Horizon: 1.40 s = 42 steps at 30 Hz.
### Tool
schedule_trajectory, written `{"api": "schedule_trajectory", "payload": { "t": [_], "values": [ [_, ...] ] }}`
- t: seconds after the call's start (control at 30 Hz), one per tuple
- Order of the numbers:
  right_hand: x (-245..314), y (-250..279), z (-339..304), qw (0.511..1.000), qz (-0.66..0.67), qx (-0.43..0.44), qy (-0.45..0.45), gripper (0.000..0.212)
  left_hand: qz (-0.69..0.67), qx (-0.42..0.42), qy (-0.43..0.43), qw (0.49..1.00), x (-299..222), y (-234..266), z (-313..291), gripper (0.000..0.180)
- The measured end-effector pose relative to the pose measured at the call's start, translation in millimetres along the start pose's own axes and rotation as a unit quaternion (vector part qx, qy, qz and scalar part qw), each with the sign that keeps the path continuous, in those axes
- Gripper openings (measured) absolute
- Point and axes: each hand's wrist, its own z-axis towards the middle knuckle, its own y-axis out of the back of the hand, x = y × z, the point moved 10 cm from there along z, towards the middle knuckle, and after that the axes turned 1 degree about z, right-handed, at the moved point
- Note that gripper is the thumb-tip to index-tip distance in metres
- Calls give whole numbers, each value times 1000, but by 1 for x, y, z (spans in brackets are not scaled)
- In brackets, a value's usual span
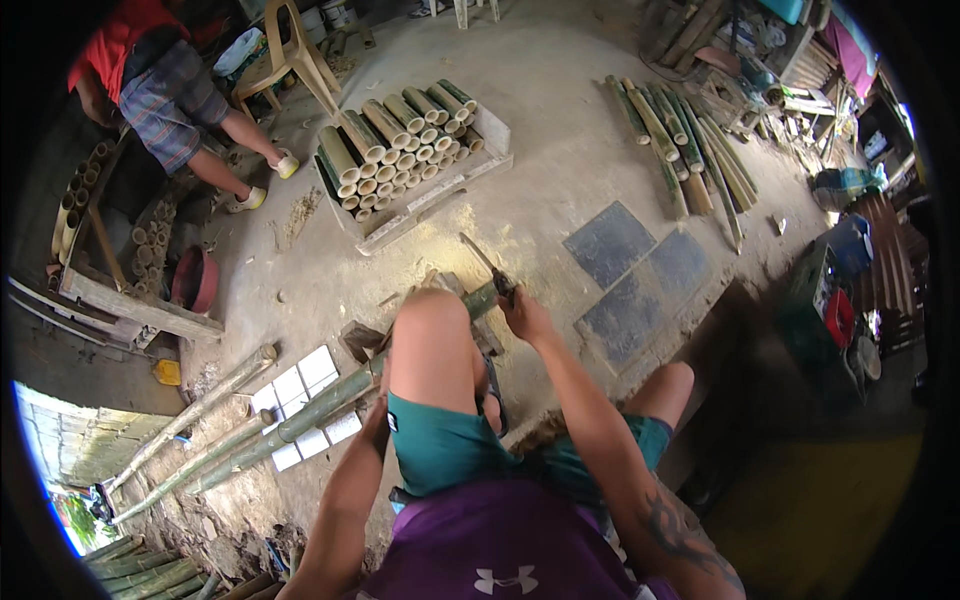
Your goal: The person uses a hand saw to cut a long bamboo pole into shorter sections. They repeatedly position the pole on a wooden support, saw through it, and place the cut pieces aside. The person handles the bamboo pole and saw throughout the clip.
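My right hand [525, 318] is closed around the dark handle of a hand saw [481, 256], whose blade points forward and to the left. The saw is beside the far end of a long green bamboo pole [330, 398], which runs from the lower left beneath my raised left knee. Most of my left hand [382, 392] is hidden by that knee; it is down next to the pole, and its fingers do not show. A wooden block [358, 340] sits by the pole, near the knee. Pale sawdust [455, 228] is scattered around the saw.
Ahead, a pale crate [440, 208] holds stacked bamboo sections. More bamboo poles [690, 145] lie at the far right, near dark floor tiles [610, 243]. At the far left a person in a red shirt [120, 40] bends near a plastic chair [290, 60] and a reddish basin [193, 278].
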Motion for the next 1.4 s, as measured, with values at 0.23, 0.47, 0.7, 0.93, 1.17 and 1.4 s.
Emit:
{"api": "schedule_trajectory", "payload": {
  "t": [0.23, 0.47, 0.7, 0.93, 1.17, 1.4],
  "values": [
    [31, 6, 13, 995, 20, -64, 70, 44, 115, 47, 38, 992, -3, -46, 71, 45],
    [20, -8, 21, 995, 88, 33, -24, 33, 58, 44, 47, 996, -12, -25, 90, 54],
    [20, -11, 20, 992, 105, 54, -34, 34, 39, 27, 52, 998, -16, -18, 84, 51],
    [5, -14, 21, 997, 60, 16, -38, 48, 47, 22, 60, 997, -5, -34, 75, 47],
    [1, -22, 24, 979, 165, 51, -107, 51, 33, 106, 76, 991, 4, -47, 75, 53],
    [-7, -34, 44, 986, 139, 89, 27, 63, -270, -184, 128, 936, 27, 25, 7, 48]
  ]
}}
